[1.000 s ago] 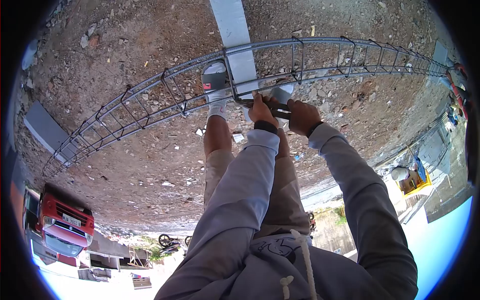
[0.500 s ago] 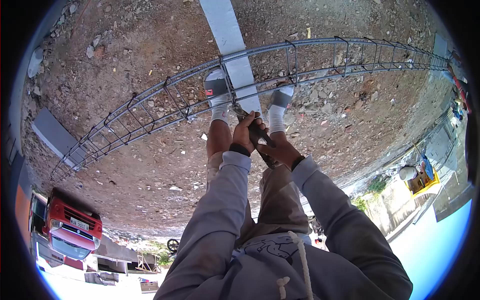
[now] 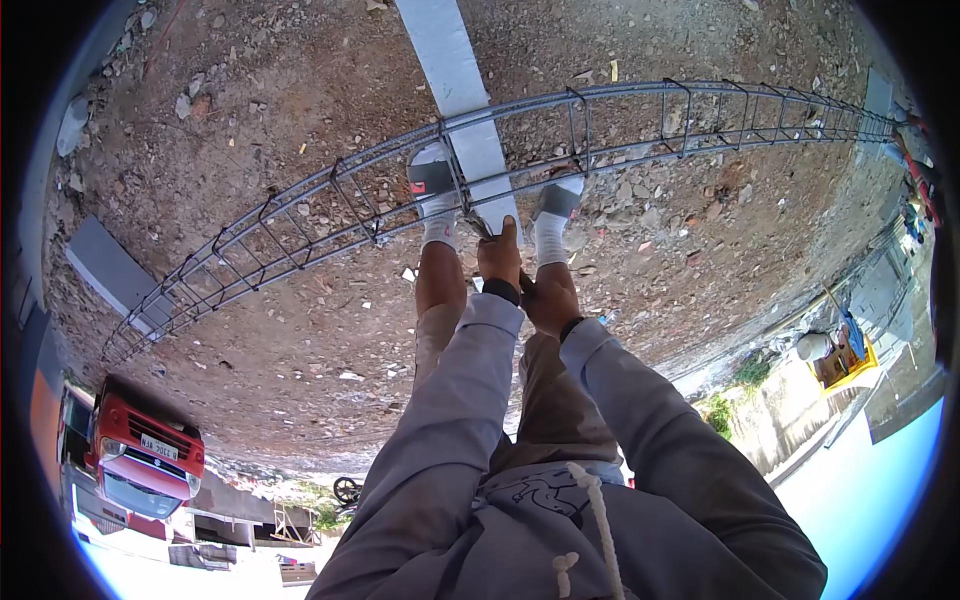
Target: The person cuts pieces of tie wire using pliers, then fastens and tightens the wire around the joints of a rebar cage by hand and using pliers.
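A long rebar cage point(image 3: 620, 152) of thin bars and square stirrups spans the view in front of me. My left hand point(image 3: 499, 257) is wrapped around dark-handled pincers point(image 3: 482, 229), thumb pointing toward the cage. The jaws reach the near lower bar beside a stirrup; whether they bite on wire I cannot make out. Just behind it, my right hand point(image 3: 550, 301) is closed on the rear of the handles, which my fingers mostly hide. My feet, in socks and strapped sandals point(image 3: 430, 172), stand apart below the cage.
A grey board point(image 3: 450, 60) runs under the cage between my feet, and another board point(image 3: 120, 275) lies beneath its left end. Rubble and stones cover the dirt ground point(image 3: 300, 330). Behind me are a red car point(image 3: 150, 445) and a yellow container point(image 3: 850, 370).
My hands have drawn closer together on the pincers, and the handles have swung inward. The left hand has turned with its thumb forward. The cage has barely shifted.
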Demonstrator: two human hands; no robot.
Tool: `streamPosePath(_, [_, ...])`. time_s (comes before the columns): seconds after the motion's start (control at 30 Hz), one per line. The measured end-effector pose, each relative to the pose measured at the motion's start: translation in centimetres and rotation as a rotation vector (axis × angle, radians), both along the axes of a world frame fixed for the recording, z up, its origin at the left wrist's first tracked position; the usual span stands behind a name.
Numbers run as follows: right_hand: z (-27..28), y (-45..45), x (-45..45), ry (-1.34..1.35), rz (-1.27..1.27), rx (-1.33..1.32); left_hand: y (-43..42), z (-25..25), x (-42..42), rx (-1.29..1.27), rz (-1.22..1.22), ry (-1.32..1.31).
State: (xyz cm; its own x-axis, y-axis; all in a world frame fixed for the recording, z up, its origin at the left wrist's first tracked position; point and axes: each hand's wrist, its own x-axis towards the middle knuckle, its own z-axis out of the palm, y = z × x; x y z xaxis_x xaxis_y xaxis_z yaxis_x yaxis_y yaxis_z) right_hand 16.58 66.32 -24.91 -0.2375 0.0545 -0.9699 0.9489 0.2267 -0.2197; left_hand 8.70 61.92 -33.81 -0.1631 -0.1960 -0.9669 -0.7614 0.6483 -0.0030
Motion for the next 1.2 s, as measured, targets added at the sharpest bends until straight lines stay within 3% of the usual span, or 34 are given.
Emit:
streamPosePath(0.07, [0.6,1.2,-0.9,-0.128,-0.195,-0.139,-0.9,0.9,-1.1,0.182,0.124,-0.044])
streamPosePath(0.1, [-1.1,0.8,-0.3,-0.432,-0.431,-0.436,-1.4,1.1,-1.4,0.248,0.194,-0.062])
streamPosePath(0.2, [-1.3,0.0,2.2,-0.476,-1.300,-1.121,-3.3,1.1,-2.5,0.425,0.474,-0.247])
streamPosePath(0.3, [-0.5,-0.2,1.3,-0.382,-1.263,-1.100,-2.0,3.2,-4.3,0.464,0.752,-0.448])
streamPosePath(0.37, [0.4,1.3,-0.2,-0.424,-1.118,-1.016,-4.0,1.6,-3.4,0.521,0.760,-0.503])
streamPosePath(0.4, [0.5,1.8,-0.8,-0.386,-0.907,-0.844,-3.9,1.3,-3.5,0.563,0.762,-0.527])
streamPosePath(0.47, [0.9,2.2,-1.4,-0.305,-0.487,-0.500,-3.3,1.1,-2.6,0.351,0.633,-0.397])
streamPosePath(0.5, [-0.1,0.3,0.9,-0.088,-0.298,-0.181,-2.7,0.9,-2.2,0.263,0.526,-0.313])
streamPosePath(0.53, [0.6,-0.7,0.9,-0.072,-0.203,-0.006,-2.0,0.7,-1.9,0.177,0.417,-0.228])
streamPosePath(0.63, [2.3,-2.7,-1.1,-0.090,-0.001,0.454,0.2,0.2,-0.7,-0.048,0.472,-0.122])
streamPosePath(0.73, [-0.5,-3.1,0.2,-0.230,-0.275,0.116,-1.2,-2.4,0.8,-0.122,0.239,0.036])
streamPosePath(0.77, [-1.0,-4.1,0.6,-0.181,-0.262,0.107,-4.2,-5.6,2.7,-0.120,0.065,0.101])
streamPosePath(0.87, [-1.9,-6.2,1.3,0.056,-0.295,0.038,-4.3,-4.6,2.1,-0.197,-0.389,0.287])
streamPosePath(0.97, [-3.6,-8.7,2.5,0.019,-0.578,0.045,-4.0,-1.9,0.0,-0.032,-0.261,0.147])
streamPosePath(1.03, [-2.0,-6.7,0.8,-0.199,-0.799,-0.197,-4.6,-1.1,-1.8,0.119,-0.186,0.004])
streamPosePath(1.07, [-1.1,-5.5,-0.1,-0.309,-0.912,-0.312,-4.5,-0.5,-3.0,0.273,-0.033,-0.083])
streamPosePath(1.2, [0.4,-5.0,-1.4,-0.319,-1.473,-0.841,-2.8,3.1,-5.8,0.413,0.364,-0.276])
